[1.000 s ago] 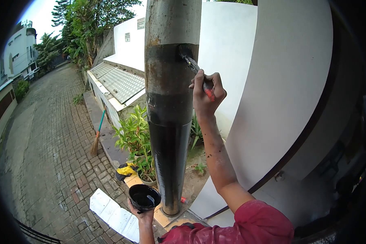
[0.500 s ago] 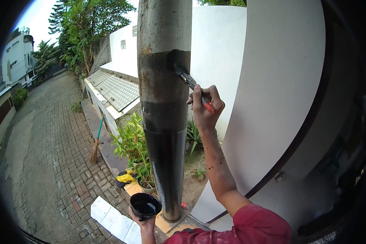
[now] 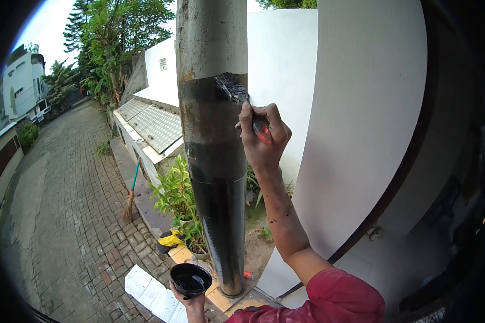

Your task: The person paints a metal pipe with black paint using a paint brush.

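Observation:
My right hand [image 3: 264, 132] is closed around the red and black handle of a paintbrush [image 3: 233, 89]. The brush's dark bristles touch the upper part of a black band on the metal pole [image 3: 213, 43]. Bare grey metal shows above that band, and the lower pole is glossy black. Low in the view, my left hand [image 3: 191, 302] is wrapped round a black bowl [image 3: 191, 280] with dark paint inside, held just left of the pole's base.
Potted plants [image 3: 178, 194] stand behind the pole. A white sheet [image 3: 151, 293] and a yellow and black cloth [image 3: 170, 240] lie on the ground. A broom [image 3: 132, 196] leans at the kerb. A white curved wall [image 3: 361, 107] rises at the right.
The brush and my right hand have moved slightly left across the pole, and the bristles now point more to the left. The view has shifted a little.

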Tool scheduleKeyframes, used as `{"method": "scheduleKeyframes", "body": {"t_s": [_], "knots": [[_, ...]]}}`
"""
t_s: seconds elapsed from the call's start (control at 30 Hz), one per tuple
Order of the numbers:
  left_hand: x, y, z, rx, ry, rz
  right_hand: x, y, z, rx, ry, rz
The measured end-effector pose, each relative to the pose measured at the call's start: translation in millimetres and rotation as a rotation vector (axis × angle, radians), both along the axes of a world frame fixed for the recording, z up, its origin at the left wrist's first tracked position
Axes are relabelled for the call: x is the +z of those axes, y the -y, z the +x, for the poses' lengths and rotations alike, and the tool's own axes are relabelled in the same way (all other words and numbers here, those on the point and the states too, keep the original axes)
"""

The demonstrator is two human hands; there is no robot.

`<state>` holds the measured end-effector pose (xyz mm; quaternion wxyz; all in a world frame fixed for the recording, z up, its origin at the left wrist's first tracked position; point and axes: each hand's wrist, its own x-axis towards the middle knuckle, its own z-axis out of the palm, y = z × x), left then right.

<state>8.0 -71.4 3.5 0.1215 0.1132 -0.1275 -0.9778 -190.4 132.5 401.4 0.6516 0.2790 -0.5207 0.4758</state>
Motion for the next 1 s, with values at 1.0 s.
{"method": "scheduleKeyframes", "body": {"t_s": [1.0], "knots": [[-13,16,-12,0.042,0.027,0.072,19,37,16,-0.226,0.043,0.154]]}}
